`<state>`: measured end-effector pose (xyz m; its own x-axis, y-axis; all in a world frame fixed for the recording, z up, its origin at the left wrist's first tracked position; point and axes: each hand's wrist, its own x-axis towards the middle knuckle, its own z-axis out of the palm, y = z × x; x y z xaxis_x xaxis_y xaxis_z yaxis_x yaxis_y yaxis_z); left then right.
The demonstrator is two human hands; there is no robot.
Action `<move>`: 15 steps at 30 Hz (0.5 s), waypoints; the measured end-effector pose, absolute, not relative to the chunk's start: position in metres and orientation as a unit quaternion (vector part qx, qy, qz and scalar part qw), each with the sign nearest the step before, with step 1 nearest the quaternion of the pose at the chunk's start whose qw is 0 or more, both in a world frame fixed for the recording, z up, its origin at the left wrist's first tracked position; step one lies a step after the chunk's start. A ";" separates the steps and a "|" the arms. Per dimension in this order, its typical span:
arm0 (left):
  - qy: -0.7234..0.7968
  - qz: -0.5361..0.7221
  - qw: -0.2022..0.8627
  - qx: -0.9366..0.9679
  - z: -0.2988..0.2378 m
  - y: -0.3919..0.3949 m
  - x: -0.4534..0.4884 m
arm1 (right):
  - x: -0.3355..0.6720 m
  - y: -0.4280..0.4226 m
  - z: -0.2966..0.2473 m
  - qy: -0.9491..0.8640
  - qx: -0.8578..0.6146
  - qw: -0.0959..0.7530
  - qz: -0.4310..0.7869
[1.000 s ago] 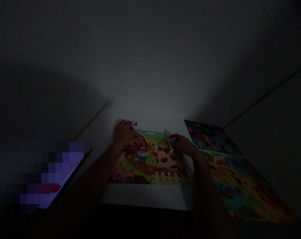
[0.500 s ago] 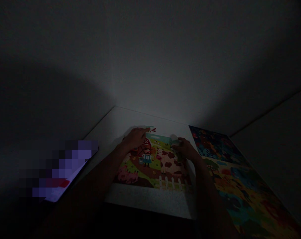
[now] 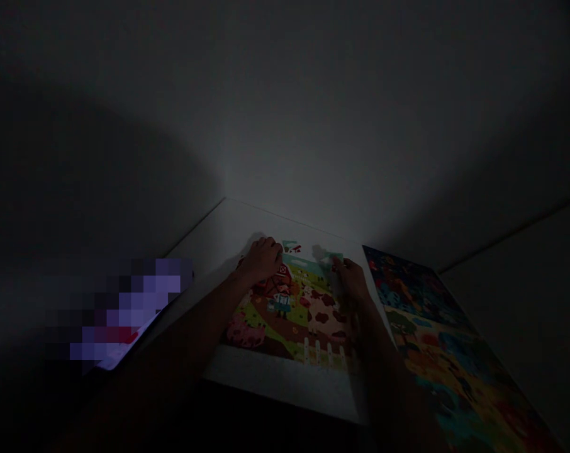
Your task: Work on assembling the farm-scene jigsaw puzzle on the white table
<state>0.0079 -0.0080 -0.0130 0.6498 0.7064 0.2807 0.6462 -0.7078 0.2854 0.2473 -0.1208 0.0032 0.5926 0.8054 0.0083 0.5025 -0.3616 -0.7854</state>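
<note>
A farm-scene jigsaw puzzle (image 3: 285, 333) with a red barn, a farmer, a pig and a brown-spotted cow lies on a white board (image 3: 280, 374). My left hand (image 3: 263, 261) rests curled over the barn, and whether it holds anything is hidden. Small loose puzzle pieces (image 3: 292, 247) lie just beyond those fingers at the puzzle's far edge. My right hand (image 3: 348, 280) stands near the cow and pinches a pale green puzzle piece (image 3: 333, 258) at the top edge.
A second, colourful jigsaw puzzle (image 3: 436, 333) lies right beside the white board. A flat purple and red object (image 3: 124, 314), blurred out, lies at the left. A dim wall rises behind the table edge.
The whole scene has drifted lower and right in the view. My left hand has curled in over the barn, and the green piece in my right hand shows more clearly.
</note>
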 end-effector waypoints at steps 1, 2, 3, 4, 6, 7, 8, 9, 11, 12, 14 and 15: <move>0.374 0.186 0.080 0.905 -0.013 -0.008 0.008 | 0.242 -0.115 0.005 -0.421 -0.795 0.390 0.195; 0.373 0.182 0.080 0.906 -0.013 -0.009 0.008 | 0.236 -0.109 0.006 -0.436 -0.785 0.393 0.197; 0.373 0.178 0.081 0.907 -0.013 -0.009 0.008 | 0.231 -0.102 0.008 -0.452 -0.773 0.396 0.203; 0.371 0.175 0.083 0.908 -0.012 -0.009 0.008 | 0.227 -0.095 0.009 -0.468 -0.760 0.397 0.212; 0.371 0.169 0.088 0.909 -0.010 -0.010 0.007 | 0.219 -0.082 0.010 -0.502 -0.738 0.384 0.234; 0.373 0.165 0.092 0.908 -0.009 -0.010 0.007 | 0.215 -0.077 0.009 -0.521 -0.730 0.370 0.243; 0.374 0.162 0.097 0.908 -0.008 -0.010 0.007 | 0.212 -0.072 0.007 -0.538 -0.724 0.354 0.247; 0.373 0.161 0.102 0.908 -0.007 -0.010 0.006 | 0.209 -0.069 0.005 -0.551 -0.723 0.338 0.244; 0.367 0.161 0.111 0.909 -0.007 -0.010 0.006 | 0.205 -0.065 0.001 -0.560 -0.734 0.318 0.214; 0.364 0.164 0.114 0.910 -0.007 -0.010 0.006 | 0.203 -0.065 -0.001 -0.556 -0.743 0.316 0.196; 0.358 0.174 0.117 0.910 -0.007 -0.008 0.006 | 0.202 -0.067 -0.004 -0.541 -0.755 0.326 0.173; 0.357 0.180 0.118 0.909 -0.008 -0.008 0.006 | 0.204 -0.069 -0.004 -0.537 -0.755 0.335 0.170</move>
